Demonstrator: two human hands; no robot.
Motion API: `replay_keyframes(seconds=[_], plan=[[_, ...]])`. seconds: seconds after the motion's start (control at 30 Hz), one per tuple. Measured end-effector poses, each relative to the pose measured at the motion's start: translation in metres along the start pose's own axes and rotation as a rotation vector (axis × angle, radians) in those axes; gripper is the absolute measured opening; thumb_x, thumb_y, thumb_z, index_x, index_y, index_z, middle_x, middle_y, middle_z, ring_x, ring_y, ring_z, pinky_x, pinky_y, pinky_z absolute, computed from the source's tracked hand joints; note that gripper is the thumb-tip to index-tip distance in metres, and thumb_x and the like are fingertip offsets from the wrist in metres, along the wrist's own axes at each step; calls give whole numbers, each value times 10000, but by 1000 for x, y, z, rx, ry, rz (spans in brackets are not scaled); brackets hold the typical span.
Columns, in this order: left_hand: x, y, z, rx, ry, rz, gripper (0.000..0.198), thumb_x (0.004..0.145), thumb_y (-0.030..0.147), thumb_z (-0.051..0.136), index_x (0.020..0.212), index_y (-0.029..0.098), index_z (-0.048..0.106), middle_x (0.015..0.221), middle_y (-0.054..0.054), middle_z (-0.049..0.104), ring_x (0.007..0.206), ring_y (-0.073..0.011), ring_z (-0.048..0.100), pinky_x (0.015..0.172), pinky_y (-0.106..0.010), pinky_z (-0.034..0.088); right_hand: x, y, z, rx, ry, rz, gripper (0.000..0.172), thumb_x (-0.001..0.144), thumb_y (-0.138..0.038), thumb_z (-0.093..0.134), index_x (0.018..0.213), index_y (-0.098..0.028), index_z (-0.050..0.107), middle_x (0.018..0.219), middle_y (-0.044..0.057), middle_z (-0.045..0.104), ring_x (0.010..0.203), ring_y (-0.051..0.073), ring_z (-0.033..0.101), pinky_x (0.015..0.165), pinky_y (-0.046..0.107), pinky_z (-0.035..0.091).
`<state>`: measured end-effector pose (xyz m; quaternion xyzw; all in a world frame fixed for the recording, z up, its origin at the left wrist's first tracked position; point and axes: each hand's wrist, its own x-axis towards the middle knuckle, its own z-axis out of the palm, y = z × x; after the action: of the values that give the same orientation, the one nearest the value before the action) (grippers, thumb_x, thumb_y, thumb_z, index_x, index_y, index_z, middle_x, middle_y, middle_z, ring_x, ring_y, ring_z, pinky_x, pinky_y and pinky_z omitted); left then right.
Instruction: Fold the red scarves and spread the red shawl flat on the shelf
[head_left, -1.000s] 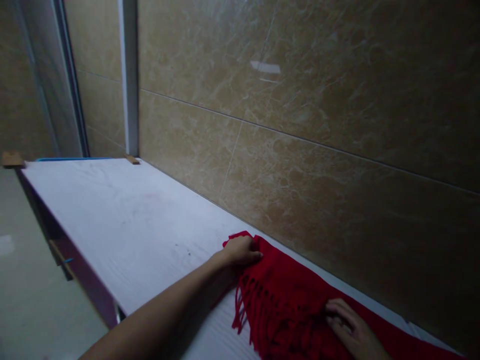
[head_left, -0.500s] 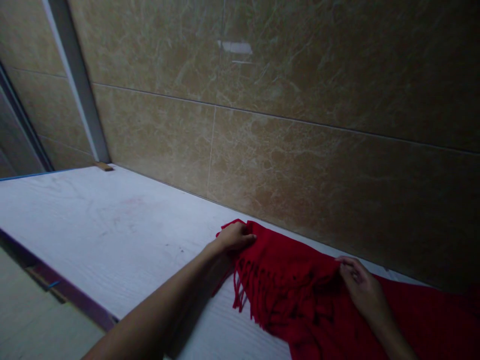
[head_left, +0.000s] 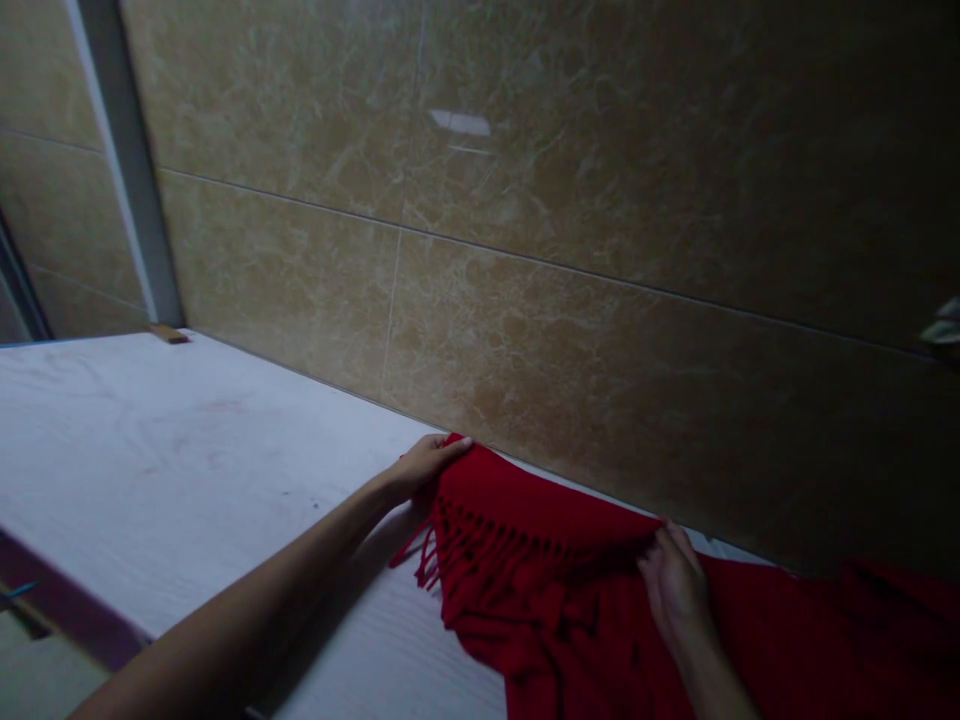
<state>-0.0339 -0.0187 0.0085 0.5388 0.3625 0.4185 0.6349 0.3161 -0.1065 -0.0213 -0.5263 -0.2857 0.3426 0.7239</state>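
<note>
A red scarf (head_left: 517, 500) with a knotted fringe lies over the white tabletop, its far edge close to the wall. My left hand (head_left: 426, 466) grips the scarf's far left corner, thumb on top and fingers hidden under the cloth. Farther right along the same edge, my right hand (head_left: 675, 575) is closed on the fabric and pinches it. Between the two hands the edge is raised a little and sags slightly. Tassels hang below that strip, over rumpled folds of the same cloth, which runs on to the right into shadow.
Behind the white table (head_left: 187, 440) stands a brown marbled tile wall (head_left: 525, 330). A small wooden piece (head_left: 169, 334) lies at the table's far left corner, beside a grey post (head_left: 131, 170). The table's near edge shows at lower left.
My left hand has shifted its hold to the scarf's corner with the thumb on top. My right hand now pinches the edge, and the strip between them is straighter. The view has turned slightly right.
</note>
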Motion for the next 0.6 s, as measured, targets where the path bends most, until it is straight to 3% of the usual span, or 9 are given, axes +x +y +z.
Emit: replay_keyframes(seconds=[0.17,0.27,0.37,0.47,0.6], plan=[[-2,6,4,-109,-85,-1,493,636,526,902,864,136,704,767,-60,730,638,-152,666,594,-230,501,5,1,-3,-58,5,5,487,575,-493,765,986,-253,660,922,-1,718,989,246,669,832,337,545],[1,4,3,-91,-48,14,455,653,514,895,817,137,699,744,-53,725,617,-143,652,599,-236,499,3,0,0,-59,-48,80,562,585,-597,780,1013,-244,691,1015,28,736,1125,279,647,929,372,534],[4,0,1,-74,-27,44,449,685,523,869,844,142,691,773,-47,725,644,-143,649,628,-244,503,-4,-2,5,-141,-86,36,606,582,-627,827,1040,-247,708,1135,51,739,1220,289,617,982,361,519],[4,-1,-1,0,-77,66,460,700,523,854,894,137,695,846,-57,733,711,-154,653,673,-254,512,-11,-4,7,-251,-203,51,716,586,-595,866,1197,-264,691,1076,62,749,1092,294,681,884,364,566],[3,1,-7,231,-108,54,418,738,503,815,877,130,687,779,-28,696,651,-129,591,592,-230,453,-18,-6,8,-361,-233,19,859,618,-592,838,1378,-260,611,889,28,719,667,193,666,577,280,548]])
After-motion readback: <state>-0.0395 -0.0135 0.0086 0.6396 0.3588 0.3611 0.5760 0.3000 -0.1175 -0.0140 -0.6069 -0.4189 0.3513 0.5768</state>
